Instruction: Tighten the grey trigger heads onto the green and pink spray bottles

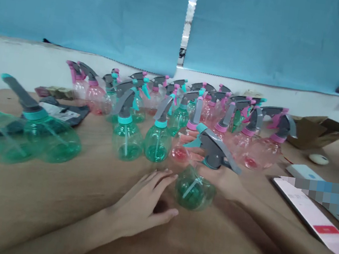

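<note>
While left fingers [165, 183] empty, right fingers [195, 157] behind tilted green spray bottle [193, 194], grip unclear.

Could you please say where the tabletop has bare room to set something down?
The tabletop is bare between the leftmost green bottles and the left hand, and between the forearms, nearer than the tilted bottle. Beyond it stand crowded spray bottles; a phone is at right.

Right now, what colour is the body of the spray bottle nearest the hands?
Translucent green; the spray bottle shows best in the head view.
</note>
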Tool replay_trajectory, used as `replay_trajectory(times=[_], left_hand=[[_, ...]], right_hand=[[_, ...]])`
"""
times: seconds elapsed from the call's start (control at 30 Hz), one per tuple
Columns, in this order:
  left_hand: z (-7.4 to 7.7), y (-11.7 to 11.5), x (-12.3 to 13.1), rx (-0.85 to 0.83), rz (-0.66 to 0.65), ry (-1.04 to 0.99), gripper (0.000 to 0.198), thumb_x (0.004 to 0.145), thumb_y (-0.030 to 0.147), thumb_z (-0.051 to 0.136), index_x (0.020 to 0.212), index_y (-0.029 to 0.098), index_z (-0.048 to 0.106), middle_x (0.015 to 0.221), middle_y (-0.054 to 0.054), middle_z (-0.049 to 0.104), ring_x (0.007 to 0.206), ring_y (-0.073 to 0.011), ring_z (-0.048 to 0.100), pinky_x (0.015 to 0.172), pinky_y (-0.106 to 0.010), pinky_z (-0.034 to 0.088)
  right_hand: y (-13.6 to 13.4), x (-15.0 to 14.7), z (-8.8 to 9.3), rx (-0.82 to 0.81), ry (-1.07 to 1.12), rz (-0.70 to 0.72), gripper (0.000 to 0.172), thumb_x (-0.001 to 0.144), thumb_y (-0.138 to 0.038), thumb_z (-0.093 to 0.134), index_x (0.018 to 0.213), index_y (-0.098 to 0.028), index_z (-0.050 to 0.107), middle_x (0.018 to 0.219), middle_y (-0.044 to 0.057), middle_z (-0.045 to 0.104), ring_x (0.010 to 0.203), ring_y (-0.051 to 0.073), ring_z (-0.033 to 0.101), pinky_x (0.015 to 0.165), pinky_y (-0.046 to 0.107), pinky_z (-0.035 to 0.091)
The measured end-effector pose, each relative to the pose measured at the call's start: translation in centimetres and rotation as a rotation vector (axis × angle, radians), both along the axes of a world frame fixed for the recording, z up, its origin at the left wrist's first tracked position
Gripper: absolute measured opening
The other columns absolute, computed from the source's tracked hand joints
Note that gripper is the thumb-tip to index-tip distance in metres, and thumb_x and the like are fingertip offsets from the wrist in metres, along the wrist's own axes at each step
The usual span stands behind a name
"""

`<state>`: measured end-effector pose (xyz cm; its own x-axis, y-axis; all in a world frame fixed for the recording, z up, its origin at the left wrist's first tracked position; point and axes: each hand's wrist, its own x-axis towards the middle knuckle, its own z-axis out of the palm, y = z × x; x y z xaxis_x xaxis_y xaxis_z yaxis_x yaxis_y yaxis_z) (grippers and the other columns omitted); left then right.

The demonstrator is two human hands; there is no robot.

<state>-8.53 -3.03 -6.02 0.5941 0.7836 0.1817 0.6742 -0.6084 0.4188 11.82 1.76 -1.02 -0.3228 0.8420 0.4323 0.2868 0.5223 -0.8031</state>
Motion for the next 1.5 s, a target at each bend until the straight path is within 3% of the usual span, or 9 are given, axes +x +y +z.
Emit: replay_trajectory(times=[0.13,0.37,0.5,0.63,0.83,0.97,1.07,1.27,1.5], left_hand=[[0.4,-0.5,0.2,0.022,0.056,-0.174,0.059,0.083,0.042,0.058,0.131,0.022,0.031,0.131,-0.01,0.046,0.12,-0.0265,0.045,0.098,-0.042,0.038],[1.4,-2.0,-1.4,0.194,0.13,-0.358,0.069,0.077,0.033,0.064,0.13,0.019,0.022,0.129,-0.014,0.042,0.12,-0.0288,0.042,0.098,-0.045,0.036],[1.4,-3.6,-4.1,0.216,0.263,-0.384,0.064,0.079,0.033,0.062,0.129,0.023,0.024,0.124,-0.012,0.045,0.115,-0.0299,0.046,0.094,-0.047,0.04],[1.8,-5.0,-7.6,0.222,0.397,-0.373,0.054,0.08,0.029,0.059,0.125,0.024,0.029,0.121,-0.01,0.047,0.114,-0.0285,0.047,0.093,-0.046,0.041],[2.1,-5.5,-12.8,0.274,0.601,-0.285,0.05,0.082,0.04,0.059,0.123,0.027,0.034,0.12,-0.006,0.05,0.111,-0.0283,0.05,0.09,-0.045,0.042],[2.2,-4.9,-14.8,0.327,0.661,-0.247,0.047,0.081,0.047,0.058,0.118,0.025,0.039,0.113,-0.006,0.053,0.106,-0.0285,0.053,0.086,-0.045,0.044],[2.3,-4.3,-15.5,0.365,0.621,-0.219,0.044,0.083,0.048,0.056,0.117,0.025,0.042,0.114,-0.007,0.051,0.11,-0.0285,0.05,0.089,-0.044,0.042],[1.9,-4.1,-16.2,0.41,0.609,-0.239,0.044,0.087,0.041,0.053,0.125,0.025,0.036,0.121,-0.007,0.042,0.115,-0.026,0.046,0.095,-0.044,0.039],[1.4,-4.7,-16.0,0.39,0.59,-0.31,0.029,0.089,0.033,0.051,0.115,0.025,0.041,0.115,-0.005,0.044,0.109,-0.0234,0.048,0.09,-0.04,0.043]], right_hand=[[0.1,-1.6,-0.3,-0.087,0.071,0.059,0.039,0.075,-0.025,0.058,0.114,-0.029,0.058,0.098,0.002,0.07,0.095,0.024,0.065,0.079,0.042,0.054],[-1.0,-6.5,0.4,0.061,0.063,0.196,0.042,0.08,-0.023,0.055,0.121,-0.029,0.048,0.127,0.002,0.055,0.116,0.021,0.052,0.098,0.042,0.043],[-2.0,-10.2,0.5,0.122,0.071,0.147,0.035,0.08,-0.032,0.059,0.114,-0.026,0.05,0.113,0.004,0.061,0.098,0.02,0.06,0.088,0.04,0.047],[-2.1,-15.0,0.8,0.228,0.139,0.153,0.024,0.081,-0.038,0.058,0.101,-0.024,0.052,0.091,0.001,0.06,0.079,0.017,0.058,0.074,0.035,0.049],[-1.4,-20.7,1.2,0.398,0.122,0.134,0.02,0.081,-0.043,0.058,0.081,-0.024,0.053,0.079,-0.001,0.052,0.085,0.017,0.052,0.077,0.033,0.046],[-1.5,-21.1,0.9,0.387,-0.019,0.109,0.027,0.08,-0.05,0.056,0.087,-0.023,0.056,0.085,0.002,0.055,0.09,0.02,0.052,0.079,0.036,0.045],[-1.1,-20.8,0.7,0.372,-0.072,0.068,0.031,0.078,-0.05,0.059,0.09,-0.021,0.057,0.088,0.004,0.057,0.088,0.02,0.054,0.079,0.036,0.045],[0.7,-21.1,0.3,0.39,-0.132,0.005,0.031,0.079,-0.047,0.059,0.095,-0.02,0.058,0.086,0.005,0.06,0.084,0.02,0.056,0.076,0.034,0.045],[2.2,-21.9,-0.2,0.406,-0.143,-0.047,0.031,0.082,-0.045,0.055,0.098,-0.019,0.059,0.091,0.007,0.062,0.088,0.022,0.056,0.079,0.036,0.045]])
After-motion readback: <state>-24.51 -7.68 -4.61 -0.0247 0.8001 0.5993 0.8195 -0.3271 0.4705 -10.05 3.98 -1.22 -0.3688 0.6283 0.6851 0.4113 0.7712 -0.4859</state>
